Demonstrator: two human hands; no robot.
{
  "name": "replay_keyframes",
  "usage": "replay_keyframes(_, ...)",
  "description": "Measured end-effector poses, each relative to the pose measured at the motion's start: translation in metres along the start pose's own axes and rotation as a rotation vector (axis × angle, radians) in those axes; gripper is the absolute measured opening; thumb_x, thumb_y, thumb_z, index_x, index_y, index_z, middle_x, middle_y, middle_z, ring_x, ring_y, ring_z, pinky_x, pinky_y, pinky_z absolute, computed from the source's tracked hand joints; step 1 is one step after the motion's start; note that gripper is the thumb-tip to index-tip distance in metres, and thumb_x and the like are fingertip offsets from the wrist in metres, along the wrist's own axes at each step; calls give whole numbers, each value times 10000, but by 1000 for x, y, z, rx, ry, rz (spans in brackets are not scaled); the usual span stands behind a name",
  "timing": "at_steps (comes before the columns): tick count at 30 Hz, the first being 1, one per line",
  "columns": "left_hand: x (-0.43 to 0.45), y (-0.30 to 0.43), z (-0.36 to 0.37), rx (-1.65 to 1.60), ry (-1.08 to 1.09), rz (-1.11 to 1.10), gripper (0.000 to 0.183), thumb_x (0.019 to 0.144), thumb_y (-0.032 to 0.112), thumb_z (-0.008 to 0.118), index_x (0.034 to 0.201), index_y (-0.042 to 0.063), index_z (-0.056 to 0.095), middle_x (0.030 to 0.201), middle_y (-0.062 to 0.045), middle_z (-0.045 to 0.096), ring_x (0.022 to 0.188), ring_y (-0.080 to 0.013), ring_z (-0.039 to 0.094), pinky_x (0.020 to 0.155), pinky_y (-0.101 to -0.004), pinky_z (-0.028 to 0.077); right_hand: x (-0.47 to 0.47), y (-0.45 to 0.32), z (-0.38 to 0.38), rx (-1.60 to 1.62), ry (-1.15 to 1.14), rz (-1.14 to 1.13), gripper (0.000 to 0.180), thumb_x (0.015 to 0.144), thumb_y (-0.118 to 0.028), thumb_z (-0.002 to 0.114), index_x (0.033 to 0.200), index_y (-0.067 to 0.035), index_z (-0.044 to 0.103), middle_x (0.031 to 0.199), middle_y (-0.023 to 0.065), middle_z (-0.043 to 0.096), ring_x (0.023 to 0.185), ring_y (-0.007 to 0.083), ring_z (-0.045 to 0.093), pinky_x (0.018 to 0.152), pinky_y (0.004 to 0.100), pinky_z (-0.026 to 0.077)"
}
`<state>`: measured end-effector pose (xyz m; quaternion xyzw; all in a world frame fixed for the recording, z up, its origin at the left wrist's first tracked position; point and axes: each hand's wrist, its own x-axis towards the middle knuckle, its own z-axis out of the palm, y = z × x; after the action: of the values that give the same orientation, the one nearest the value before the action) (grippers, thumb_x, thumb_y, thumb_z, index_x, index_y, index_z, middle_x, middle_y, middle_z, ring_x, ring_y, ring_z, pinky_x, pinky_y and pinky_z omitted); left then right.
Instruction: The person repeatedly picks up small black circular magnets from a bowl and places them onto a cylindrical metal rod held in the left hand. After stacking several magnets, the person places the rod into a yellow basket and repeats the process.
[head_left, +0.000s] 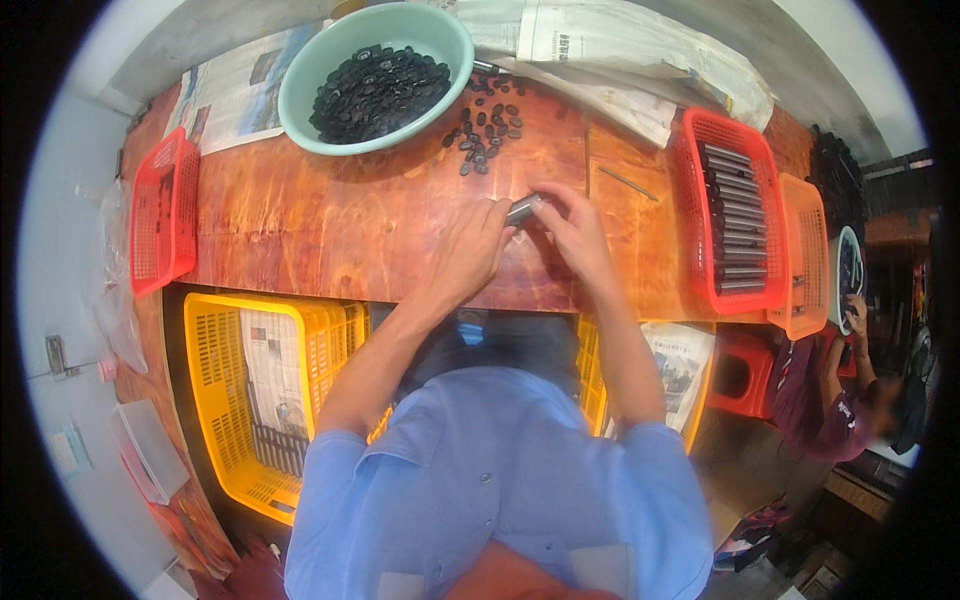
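Note:
Over the middle of the wooden table (300, 232), I hold a short dark metal tube (520, 211) between both hands. My left hand (474, 244) grips its lower left end, and the fingers of my right hand (571, 229) close around its upper right end. Whether a cap sits on that end cannot be made out. Just beyond my hands lie scattered small black oval plastic pieces (491, 131). Many more fill a pale green basin (300, 112) at the back. A thin rod (628, 184) rests on the wood to the right.
A red basket (697, 217) of similar tubes (739, 217) stands right, beside an orange basket (806, 255). At left is another red basket (187, 202). Newspapers (600, 45) cover the back. Yellow crates (300, 322) flank me below the table. A co-worker (817, 405) reaches into a basin far right.

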<state>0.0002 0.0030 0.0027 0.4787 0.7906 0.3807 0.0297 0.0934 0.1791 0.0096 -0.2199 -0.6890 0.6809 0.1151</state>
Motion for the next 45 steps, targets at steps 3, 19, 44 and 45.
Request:
replay_keyframes(3,6,-7,3,160,3,89,415,933,107,730,1314,2,604,1083,-189,652,1000,-375,641,870,-472,518,14,14,-4,-136,21,-106,286,965,-75,680,1228,29,720,1066,115,744,960,187,696,889,325,549)
replay_keyframes(19,-3,-9,17,297,87,170,419,908,91,738,1299,-8,624,1128,-148,668,1011,-322,650,862,-422,530,-5,32,-5,-323,99,-312,254,899,-6,712,1151,-7,742,1145,162,752,1074,322,703,954,391,552)
replay_keyframes(44,8,-7,-5,296,-82,150,398,892,211,783,1245,59,682,1053,-95,658,981,-288,637,851,-415,487,59,18,31,-907,321,-420,194,917,-196,710,987,-23,659,1068,174,589,1047,391,553,898,516,420)
replay_keyframes(45,7,-7,-5,264,-79,143,398,889,207,786,1241,54,681,1052,-99,657,977,-294,636,851,-418,489,58,18,31,-893,334,-444,191,916,-194,713,985,-25,657,1065,172,588,1045,388,552,895,515,418)
